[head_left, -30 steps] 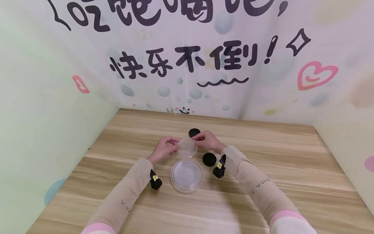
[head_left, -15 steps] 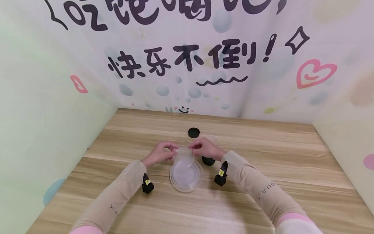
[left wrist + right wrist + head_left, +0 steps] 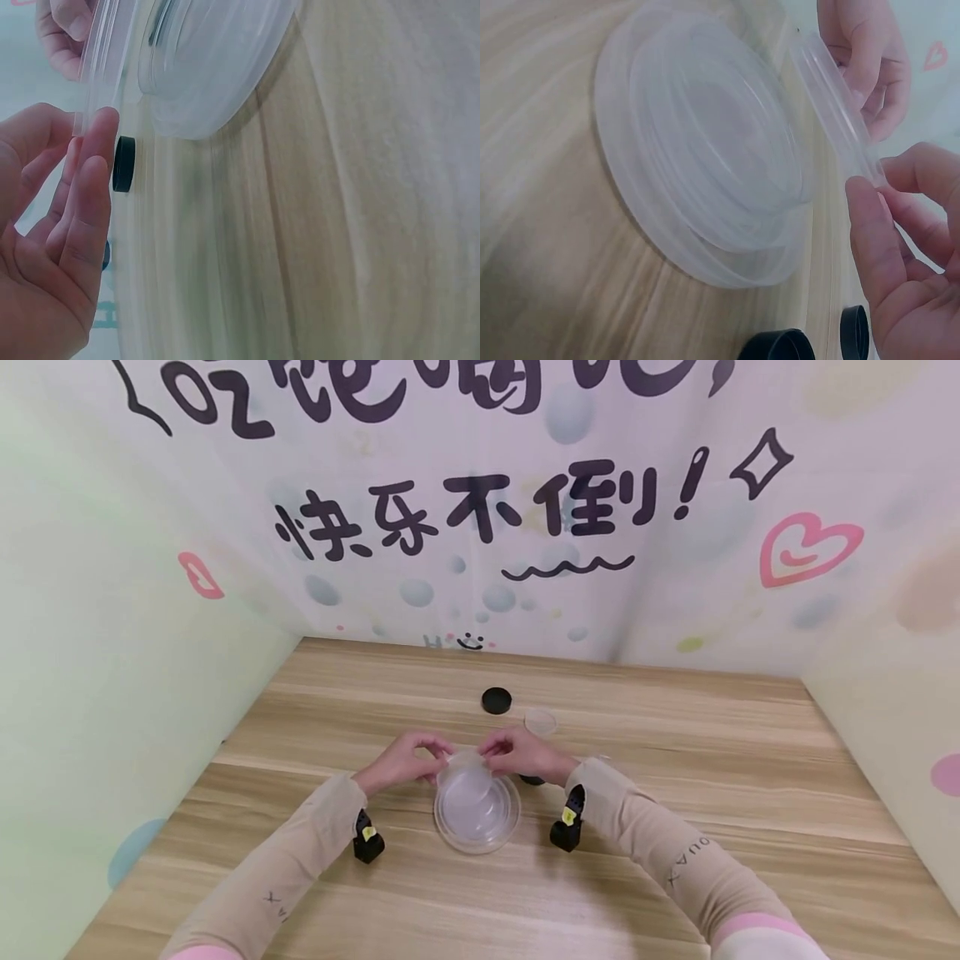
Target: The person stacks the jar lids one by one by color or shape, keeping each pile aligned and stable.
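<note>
Both hands pinch a small clear round plastic lid (image 3: 465,767) by opposite edges. My left hand (image 3: 405,760) has its left edge between thumb and fingers, and my right hand (image 3: 522,753) has the right edge. The held lid is tilted over the far part of a stack of wider clear round plastic pieces (image 3: 480,846) on the table. In the right wrist view the held lid (image 3: 832,109) stands on edge, apart from the stack (image 3: 697,262). The left wrist view shows the thumb and fingers (image 3: 100,135) on the lid's rim.
A black round cap (image 3: 497,700) lies behind the hands. To its right rests a thin clear disc (image 3: 541,721). Another black cap (image 3: 532,779) is partly hidden under the right hand. A printed cloth wall (image 3: 450,610) rises behind the wooden tabletop (image 3: 675,843).
Both hands have moved nearer the person, bringing the held lid from behind the stack to over its far part. The clear disc at the back right has come out from behind the right hand.
</note>
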Demonstrator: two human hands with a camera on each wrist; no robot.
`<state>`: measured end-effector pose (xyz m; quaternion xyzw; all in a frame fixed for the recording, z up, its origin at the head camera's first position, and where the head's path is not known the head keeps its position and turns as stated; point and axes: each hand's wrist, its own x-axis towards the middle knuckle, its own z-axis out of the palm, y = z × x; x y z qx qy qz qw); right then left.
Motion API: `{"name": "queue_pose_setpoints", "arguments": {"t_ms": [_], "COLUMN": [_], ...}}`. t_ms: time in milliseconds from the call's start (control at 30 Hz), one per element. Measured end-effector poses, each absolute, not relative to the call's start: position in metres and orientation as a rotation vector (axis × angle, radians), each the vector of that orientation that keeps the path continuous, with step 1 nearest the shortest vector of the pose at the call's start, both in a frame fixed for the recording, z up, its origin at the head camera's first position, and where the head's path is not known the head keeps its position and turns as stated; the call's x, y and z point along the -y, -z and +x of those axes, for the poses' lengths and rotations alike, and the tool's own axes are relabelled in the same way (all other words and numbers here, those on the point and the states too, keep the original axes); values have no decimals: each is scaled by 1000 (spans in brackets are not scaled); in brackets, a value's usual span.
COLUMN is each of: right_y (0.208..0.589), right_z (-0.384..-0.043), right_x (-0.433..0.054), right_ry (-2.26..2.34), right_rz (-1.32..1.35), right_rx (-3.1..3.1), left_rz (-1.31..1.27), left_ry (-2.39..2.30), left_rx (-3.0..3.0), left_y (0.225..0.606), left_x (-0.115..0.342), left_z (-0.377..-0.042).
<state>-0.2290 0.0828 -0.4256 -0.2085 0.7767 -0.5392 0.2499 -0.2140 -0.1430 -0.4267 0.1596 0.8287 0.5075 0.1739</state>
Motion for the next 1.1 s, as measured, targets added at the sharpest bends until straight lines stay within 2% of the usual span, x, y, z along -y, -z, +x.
{"name": "queue_pose_setpoints", "arguments": {"t_ms": [700, 1100], "right_y": [428, 435], "right_z": [-218, -218], "right_x": [-86, -87], "right_ry": [1346, 1340], "right_rz": [-614, -649], "right_rx": [-2143, -2167], "left_rz": [567, 548], "left_ry": [-1335, -1316], "left_rx": [-2306, -2286], "left_y": [430, 433], "left_x": [139, 136], "left_z": [-206, -204]}}
